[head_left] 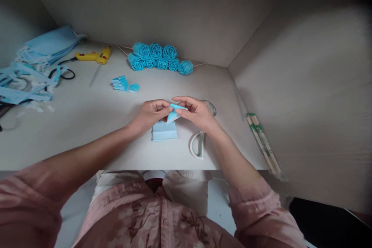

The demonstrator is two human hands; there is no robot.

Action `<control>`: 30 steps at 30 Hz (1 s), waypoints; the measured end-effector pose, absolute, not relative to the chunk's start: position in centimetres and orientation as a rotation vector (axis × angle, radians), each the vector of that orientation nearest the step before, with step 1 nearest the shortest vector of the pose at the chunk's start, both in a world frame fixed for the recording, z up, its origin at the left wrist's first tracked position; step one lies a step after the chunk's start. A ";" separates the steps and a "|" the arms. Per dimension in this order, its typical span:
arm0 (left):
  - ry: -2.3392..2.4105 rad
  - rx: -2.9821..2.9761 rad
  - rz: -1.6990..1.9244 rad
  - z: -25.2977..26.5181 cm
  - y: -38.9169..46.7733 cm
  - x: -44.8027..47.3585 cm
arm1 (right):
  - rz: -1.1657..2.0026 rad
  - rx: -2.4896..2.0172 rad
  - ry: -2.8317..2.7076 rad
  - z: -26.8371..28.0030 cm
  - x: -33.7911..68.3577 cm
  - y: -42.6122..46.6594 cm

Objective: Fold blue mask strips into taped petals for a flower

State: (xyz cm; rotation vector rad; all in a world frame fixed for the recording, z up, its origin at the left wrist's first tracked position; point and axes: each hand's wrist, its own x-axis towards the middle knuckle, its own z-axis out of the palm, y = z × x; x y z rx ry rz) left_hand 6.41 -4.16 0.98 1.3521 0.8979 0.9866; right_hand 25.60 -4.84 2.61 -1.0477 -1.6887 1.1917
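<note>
A small folded piece of blue mask fabric [173, 115] is pinched between both hands, above the table. My left hand [152, 113] grips its left side, thumb and fingers closed. From the right, my right hand [196, 111] holds it with the thumb pressed on the front. Just below lies a stack of light blue fabric pieces [164, 131], partly covered by the hands. To its right rests a white D-shaped object [197, 145], perhaps a scissors handle or tape cutter. Behind my right hand a round, grey-rimmed item [211, 107] is mostly hidden.
Blue fabric roses [156, 57] on sticks lie along the back. Folded blue petals [120, 83] sit in front of them. A yellow glue gun [93, 55], stacked masks [54, 44] and cut scraps [26, 85] occupy the left. Packs of wooden sticks [264, 143] lie at the right wall.
</note>
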 end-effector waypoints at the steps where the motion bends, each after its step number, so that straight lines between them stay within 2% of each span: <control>1: 0.896 1.354 0.986 1.0 -4.2 6.4 | 1.198 -1.045 -1.701 2.6 25.6 -4.8; 15: 0.939 1.406 1.010 1.8 -4.1 6.4 | 1.142 -1.086 -1.691 2.8 25.3 -4.9; 30: 1.001 1.585 0.912 1.9 -4.1 6.4 | 1.236 -1.002 -1.639 2.4 25.3 -4.8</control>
